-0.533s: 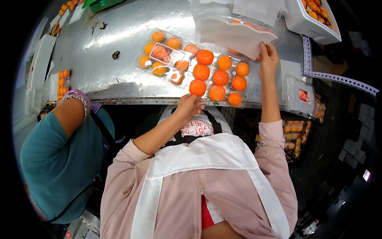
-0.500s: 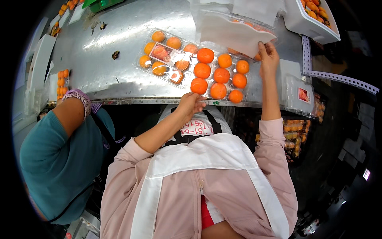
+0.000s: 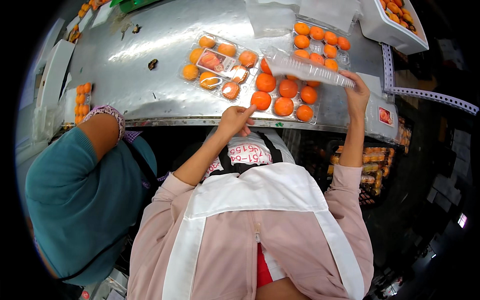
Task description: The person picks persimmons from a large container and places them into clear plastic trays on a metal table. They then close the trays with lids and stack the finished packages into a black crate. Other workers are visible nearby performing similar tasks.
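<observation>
Nearest is the person's pink jacket (image 3: pixel 220 250) with a white apron (image 3: pixel 255 192) over it; to the left is a co-worker in a teal top (image 3: pixel 80 190); to the right, below the table's level, a dark crate (image 3: pixel 370 196) holds packed orange fruit.

At the near edge of the steel table (image 3: pixel 120 95), the left hand (image 3: pixel 236 121) is half open, its fingertips by the near left corner of a clear tray (image 3: pixel 315 119); whether they grip that corner cannot be told. The tray lies in front of the person, orange fruit (image 3: pixel 288 88) set in rows in it; the right hand (image 3: pixel 356 92), farther off, is closed with thumb and fingers pinching the right end of a clear ridged cover (image 3: pixel 310 69), which hangs tilted over the tray's far row.

Just right of the right forearm is a flat clear package (image 3: pixel 377 117) with a picture label; left of the tray lies a filled pack (image 3: pixel 220 86), a label (image 3: pixel 215 62) on top; beyond the cover is a second tray (image 3: pixel 343 56) of orange fruit; at the far right stands a white box (image 3: pixel 382 32) with more fruit.
</observation>
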Demonstrator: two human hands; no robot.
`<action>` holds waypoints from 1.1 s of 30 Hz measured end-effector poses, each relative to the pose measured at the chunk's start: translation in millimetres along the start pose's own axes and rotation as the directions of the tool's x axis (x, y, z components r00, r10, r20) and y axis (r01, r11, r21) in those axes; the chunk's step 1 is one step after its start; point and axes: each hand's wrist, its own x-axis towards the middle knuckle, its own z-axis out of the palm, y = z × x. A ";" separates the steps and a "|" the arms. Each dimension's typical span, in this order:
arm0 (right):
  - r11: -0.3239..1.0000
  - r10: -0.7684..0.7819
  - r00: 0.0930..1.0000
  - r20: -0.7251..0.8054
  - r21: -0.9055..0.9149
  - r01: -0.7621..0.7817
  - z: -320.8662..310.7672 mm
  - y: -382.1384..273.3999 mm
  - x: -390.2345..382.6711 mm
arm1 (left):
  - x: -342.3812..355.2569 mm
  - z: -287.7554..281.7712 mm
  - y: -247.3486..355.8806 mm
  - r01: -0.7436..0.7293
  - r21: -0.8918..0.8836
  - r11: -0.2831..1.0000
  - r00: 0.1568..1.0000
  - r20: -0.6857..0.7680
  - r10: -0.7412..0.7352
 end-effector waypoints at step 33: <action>0.682 -0.401 0.842 0.360 -0.497 0.537 87.0 -5.2 -110.2 | 25.4 42.7 -0.7 -0.092 -0.625 0.775 0.995 -0.030 0.094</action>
